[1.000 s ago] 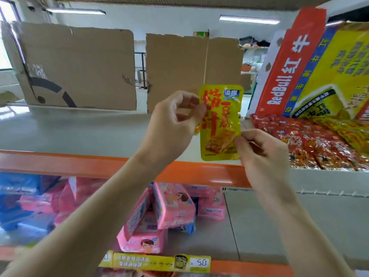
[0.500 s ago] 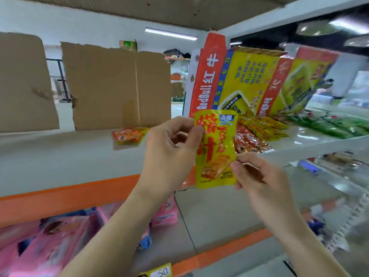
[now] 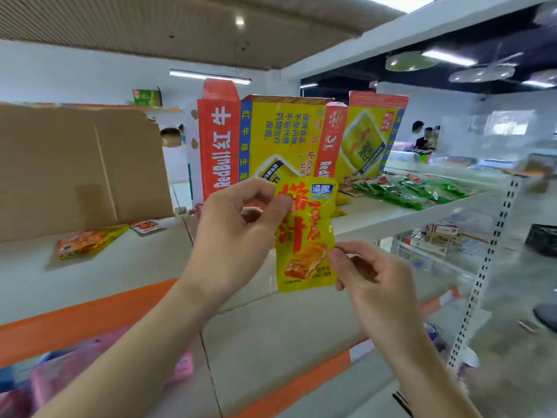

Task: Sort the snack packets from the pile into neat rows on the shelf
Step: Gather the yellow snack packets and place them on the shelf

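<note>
Before the white shelf [image 3: 391,218], a yellow snack packet [image 3: 304,236] is pinched upright, upper edge by the left hand [image 3: 232,236], lower edge by the right hand [image 3: 370,276], likely so its label can be checked. Green packets [image 3: 422,191] are ranged in rows beyond.

A shop, a small grocery by the look: steel racking with orange-edged shelves [image 3: 75,321] and a perforated white upright [image 3: 488,267] at the right, green packets [image 3: 416,191] laid in rows far right, Red Bull cartons [image 3: 218,146] standing behind them, and pink packs [image 3: 75,369] on the shelf below.
</note>
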A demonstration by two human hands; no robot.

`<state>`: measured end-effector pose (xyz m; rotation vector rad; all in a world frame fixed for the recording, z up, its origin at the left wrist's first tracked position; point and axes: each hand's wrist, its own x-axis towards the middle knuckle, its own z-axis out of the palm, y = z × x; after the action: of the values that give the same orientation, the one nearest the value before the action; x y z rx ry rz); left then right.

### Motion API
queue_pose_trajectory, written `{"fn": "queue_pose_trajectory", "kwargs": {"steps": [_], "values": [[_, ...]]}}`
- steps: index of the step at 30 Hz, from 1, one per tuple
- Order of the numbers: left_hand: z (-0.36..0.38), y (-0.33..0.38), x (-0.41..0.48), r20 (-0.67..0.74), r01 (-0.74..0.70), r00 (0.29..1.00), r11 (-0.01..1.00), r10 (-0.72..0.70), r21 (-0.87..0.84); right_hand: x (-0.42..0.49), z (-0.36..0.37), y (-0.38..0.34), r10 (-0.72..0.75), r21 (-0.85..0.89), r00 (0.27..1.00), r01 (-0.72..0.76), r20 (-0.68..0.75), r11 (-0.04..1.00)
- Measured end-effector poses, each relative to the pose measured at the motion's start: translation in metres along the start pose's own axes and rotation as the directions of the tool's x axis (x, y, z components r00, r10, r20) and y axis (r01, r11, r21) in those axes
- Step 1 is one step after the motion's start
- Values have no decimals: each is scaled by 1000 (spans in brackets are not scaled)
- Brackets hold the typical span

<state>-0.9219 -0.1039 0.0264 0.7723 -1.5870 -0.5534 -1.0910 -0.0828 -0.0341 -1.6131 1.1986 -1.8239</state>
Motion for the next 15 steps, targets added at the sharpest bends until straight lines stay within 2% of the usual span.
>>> {"fn": "queue_pose_trajectory", "kwargs": {"steps": [3, 9, 15], "values": [[42, -2, 7, 21, -5, 1000, 999, 6, -45, 12, -38, 12, -16, -25, 1000, 16, -4, 1000], [134, -19, 6, 75, 33, 997, 999, -31, -27, 20, -118, 56, 55, -161, 998, -56, -9, 985], [210, -17, 21, 93, 34, 995, 998, -30, -45, 50, -190, 80, 76, -219, 996, -82, -36, 972]]}}
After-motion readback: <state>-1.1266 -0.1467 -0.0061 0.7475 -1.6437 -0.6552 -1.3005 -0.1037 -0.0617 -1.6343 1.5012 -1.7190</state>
